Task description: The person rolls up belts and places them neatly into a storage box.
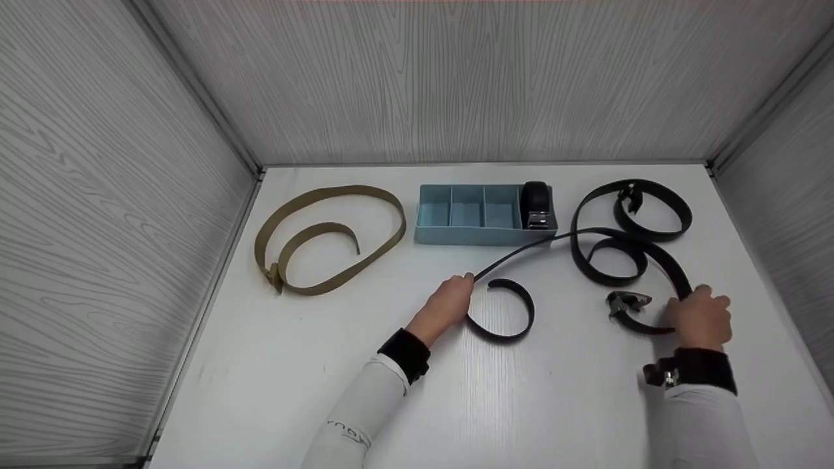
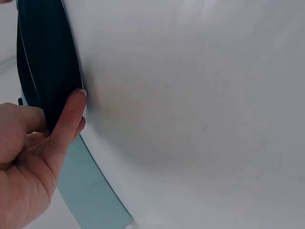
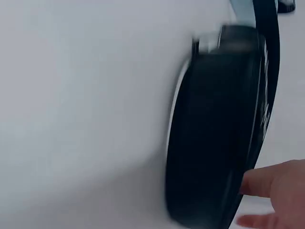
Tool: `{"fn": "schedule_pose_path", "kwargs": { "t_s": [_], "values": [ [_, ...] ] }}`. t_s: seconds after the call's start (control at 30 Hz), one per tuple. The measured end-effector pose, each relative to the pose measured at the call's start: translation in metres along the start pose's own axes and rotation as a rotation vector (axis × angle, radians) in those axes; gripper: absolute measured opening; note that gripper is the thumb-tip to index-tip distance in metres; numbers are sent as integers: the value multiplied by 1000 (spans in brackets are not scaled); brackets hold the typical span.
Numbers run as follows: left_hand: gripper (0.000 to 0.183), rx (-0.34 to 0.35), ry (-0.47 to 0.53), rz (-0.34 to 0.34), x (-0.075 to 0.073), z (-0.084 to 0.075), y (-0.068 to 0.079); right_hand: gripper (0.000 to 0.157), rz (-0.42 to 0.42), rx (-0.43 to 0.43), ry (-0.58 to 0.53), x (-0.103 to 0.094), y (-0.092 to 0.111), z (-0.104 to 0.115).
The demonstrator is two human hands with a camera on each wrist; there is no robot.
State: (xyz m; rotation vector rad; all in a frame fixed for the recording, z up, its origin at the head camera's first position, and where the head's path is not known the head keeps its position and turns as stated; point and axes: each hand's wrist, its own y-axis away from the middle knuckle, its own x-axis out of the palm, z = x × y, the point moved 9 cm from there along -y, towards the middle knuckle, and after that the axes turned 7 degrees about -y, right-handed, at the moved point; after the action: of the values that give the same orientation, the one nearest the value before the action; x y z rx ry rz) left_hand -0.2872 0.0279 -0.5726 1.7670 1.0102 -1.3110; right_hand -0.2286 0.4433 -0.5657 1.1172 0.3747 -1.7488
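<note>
My left hand [image 1: 446,303] pinches a black belt [image 1: 500,339] near its free end, between thumb and fingers. The end curls on the table beside the hand, and the strap runs up rightward from the fingers. In the left wrist view the fingers [image 2: 71,109] press against the dark strap [image 2: 50,57]. At the right, my right hand [image 1: 702,319] is at the bend beside the belt's metal buckle [image 1: 627,302]. One extended fingertip touches the strap [image 3: 209,129] in the right wrist view, with another finger apart below it. The hand hides part of the bend.
A blue compartment tray [image 1: 485,236] stands at the back, with a coiled black belt [image 1: 535,202] in its right compartment. Another looped black belt [image 1: 684,218] lies at the back right. A tan belt [image 1: 329,286] lies looped at the left. Wood-patterned walls [image 1: 417,85] enclose the table.
</note>
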Motion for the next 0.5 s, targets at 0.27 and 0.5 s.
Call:
{"fn": "schedule_pose_path", "kwargs": {
  "t_s": [0.27,0.5],
  "values": [
    [29,-48,-21,-90,-14,28,18,28,30,-172,0,-16,4,12],
    [25,-176,28,-99,-34,86,39,30,-21,-388,-27,-11,25,57]
  ]
}}
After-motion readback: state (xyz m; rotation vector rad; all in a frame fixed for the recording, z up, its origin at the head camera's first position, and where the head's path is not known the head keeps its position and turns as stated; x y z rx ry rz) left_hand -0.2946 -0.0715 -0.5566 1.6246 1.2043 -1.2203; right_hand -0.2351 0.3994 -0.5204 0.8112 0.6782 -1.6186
